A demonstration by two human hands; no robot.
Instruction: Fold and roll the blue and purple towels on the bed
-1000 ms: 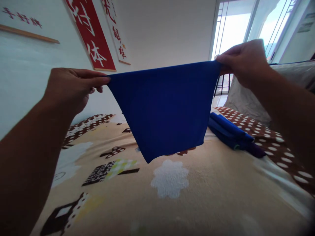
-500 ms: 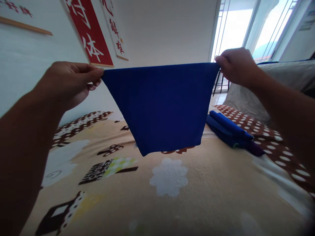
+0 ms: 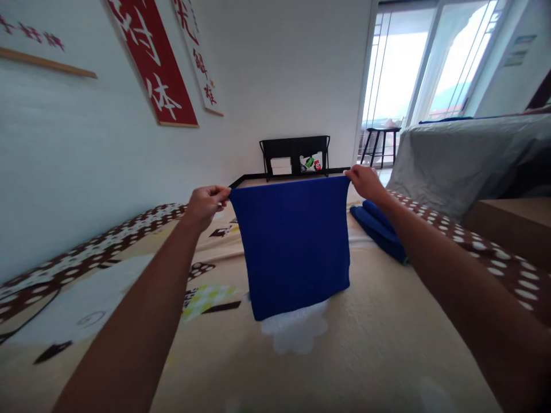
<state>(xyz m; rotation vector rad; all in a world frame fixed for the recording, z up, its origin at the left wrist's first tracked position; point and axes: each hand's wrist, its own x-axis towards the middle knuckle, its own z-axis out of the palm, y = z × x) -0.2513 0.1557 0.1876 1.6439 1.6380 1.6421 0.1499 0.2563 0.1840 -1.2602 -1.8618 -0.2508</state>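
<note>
A plain blue cloth [image 3: 297,246] hangs stretched between my two hands, its top edge pulled nearly straight. My left hand [image 3: 206,205] pinches the upper left corner between thumb and fingers. At the upper right corner my right hand [image 3: 365,181] grips the cloth the same way. The lower edge hangs at the patterned blanket [image 3: 370,344]; whether it touches I cannot tell. Beyond my right wrist lies a folded bundle of blue cloth [image 3: 379,232], partly covered by my forearm.
The blanket has a brown, white-dotted border [image 3: 465,229]. A black rack [image 3: 295,148] stands by the far wall, and a dark stool [image 3: 382,137] near the glass door [image 3: 396,69]. Grey sheeting [image 3: 456,155] drapes furniture at right, above a brown box [image 3: 512,229]. Scrolls [image 3: 159,74] hang at left.
Both hands have moved forward, down and closer together in view, carrying the cloth lower and farther away. The rack behind has come into sight.
</note>
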